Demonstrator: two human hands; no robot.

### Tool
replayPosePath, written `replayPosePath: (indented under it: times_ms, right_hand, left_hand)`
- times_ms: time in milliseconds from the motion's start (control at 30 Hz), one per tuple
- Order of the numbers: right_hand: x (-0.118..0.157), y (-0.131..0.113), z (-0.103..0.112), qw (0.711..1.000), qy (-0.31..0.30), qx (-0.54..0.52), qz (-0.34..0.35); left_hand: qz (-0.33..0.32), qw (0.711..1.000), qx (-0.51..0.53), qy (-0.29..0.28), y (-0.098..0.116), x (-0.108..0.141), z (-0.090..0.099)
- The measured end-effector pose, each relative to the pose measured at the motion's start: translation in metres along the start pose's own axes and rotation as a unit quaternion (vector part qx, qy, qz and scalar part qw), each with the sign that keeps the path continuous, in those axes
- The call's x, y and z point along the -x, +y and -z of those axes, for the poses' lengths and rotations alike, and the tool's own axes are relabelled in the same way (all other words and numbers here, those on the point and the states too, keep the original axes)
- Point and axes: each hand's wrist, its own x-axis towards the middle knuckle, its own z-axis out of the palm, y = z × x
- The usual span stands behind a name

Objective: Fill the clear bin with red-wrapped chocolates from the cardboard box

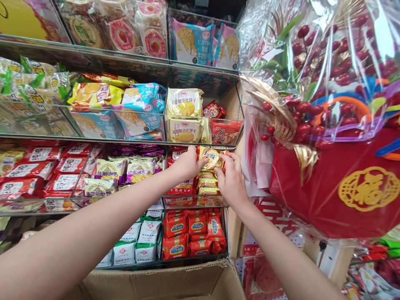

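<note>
Both my hands hold one yellow-and-red wrapped biscuit packet (210,157) at the right end of a shelf compartment. My left hand (189,166) pinches its left side, thumb on the front. On the other side, my right hand (233,179) grips the right edge with thumb and fingers. Just below it is a stack of similar yellow packets (208,183) behind a clear front panel. Red packets (179,191) fill the space to their left, partly hidden by my left hand.
An open cardboard box (162,283) stands below the shelves. At right hangs a plastic-wrapped red bag (312,196) with berry decorations. Glass-fronted shelves hold blue biscuit packets (193,41), cream packets (184,102) and red-orange packets (175,225).
</note>
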Motion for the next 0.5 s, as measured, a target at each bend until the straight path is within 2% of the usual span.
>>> replayPosePath:
  times_ms: [300, 500]
  right_hand:
    - [-0.0011, 0.0025, 0.0052, 0.997, -0.061, 0.0, 0.057]
    - [-0.008, 0.001, -0.0012, 1.0, -0.009, 0.01, -0.002]
  left_hand:
    - [0.038, 0.999, 0.006, -0.031, -0.0042, -0.0009, 0.0015]
    - [0.054, 0.998, -0.007, 0.008, -0.0015, -0.0069, -0.0065]
